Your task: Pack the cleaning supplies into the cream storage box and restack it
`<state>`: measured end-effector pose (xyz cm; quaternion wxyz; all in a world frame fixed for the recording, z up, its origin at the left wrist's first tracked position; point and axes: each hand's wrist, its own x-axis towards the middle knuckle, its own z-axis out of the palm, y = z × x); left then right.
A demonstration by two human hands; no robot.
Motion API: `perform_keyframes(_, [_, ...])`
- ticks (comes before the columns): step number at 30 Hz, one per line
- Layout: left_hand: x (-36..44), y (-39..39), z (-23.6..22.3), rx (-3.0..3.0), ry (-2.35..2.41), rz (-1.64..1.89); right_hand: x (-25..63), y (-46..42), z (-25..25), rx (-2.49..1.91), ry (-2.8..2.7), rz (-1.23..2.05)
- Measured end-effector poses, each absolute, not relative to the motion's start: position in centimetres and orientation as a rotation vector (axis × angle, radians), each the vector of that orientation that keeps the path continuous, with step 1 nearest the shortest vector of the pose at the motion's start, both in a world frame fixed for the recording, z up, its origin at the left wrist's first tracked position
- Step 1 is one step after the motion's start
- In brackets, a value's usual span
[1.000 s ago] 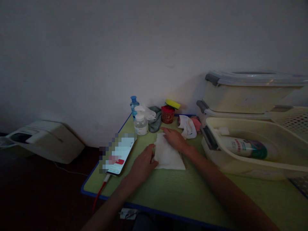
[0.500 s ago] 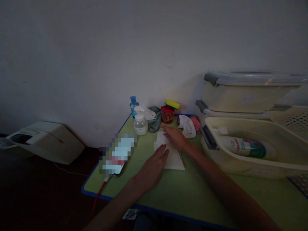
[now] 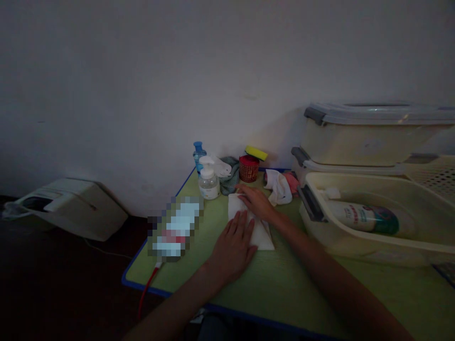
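A folded white cloth (image 3: 263, 236) lies on the green table (image 3: 280, 279). My left hand (image 3: 232, 244) rests flat on the cloth's near left part, fingers stretched out and pointing away from me. My right hand (image 3: 256, 202) lies flat over the cloth's far end, fingers extended toward the left. Both hands press on the cloth and grip nothing. Most of the cloth is hidden under them.
A phone (image 3: 174, 227) on a red cable lies at the table's left. At the back stand a pump bottle (image 3: 208, 180), a blue-capped bottle (image 3: 198, 152), a red basket (image 3: 248, 168) and crumpled cloths (image 3: 279, 186). Cream tubs (image 3: 359, 232) with a spray can (image 3: 364, 218) fill the right.
My left hand has moved from the cloth's left edge onto the top of the cloth and flattened out. The cloth looks narrower than before. My right hand has barely shifted.
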<state>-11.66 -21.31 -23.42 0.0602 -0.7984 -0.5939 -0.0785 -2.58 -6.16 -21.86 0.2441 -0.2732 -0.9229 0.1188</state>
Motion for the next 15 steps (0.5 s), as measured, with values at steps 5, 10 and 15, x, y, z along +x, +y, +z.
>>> perform_keyframes(5, [-11.5,-21.5,-23.8,-2.43,-1.873,-0.236,-2.9,-6.3,-22.4,-0.799,-2.563,0.271])
perform_keyframes(10, [-11.5,-21.5,-24.0,-2.459,-1.898,-0.257,-3.2,-6.3,-22.9,-0.895,-2.554,0.203])
perform_keyframes(15, [-11.5,-21.5,-24.0,-2.473,-1.919,-0.261,-3.2,-6.1,-23.6,-0.984,-2.514,0.133])
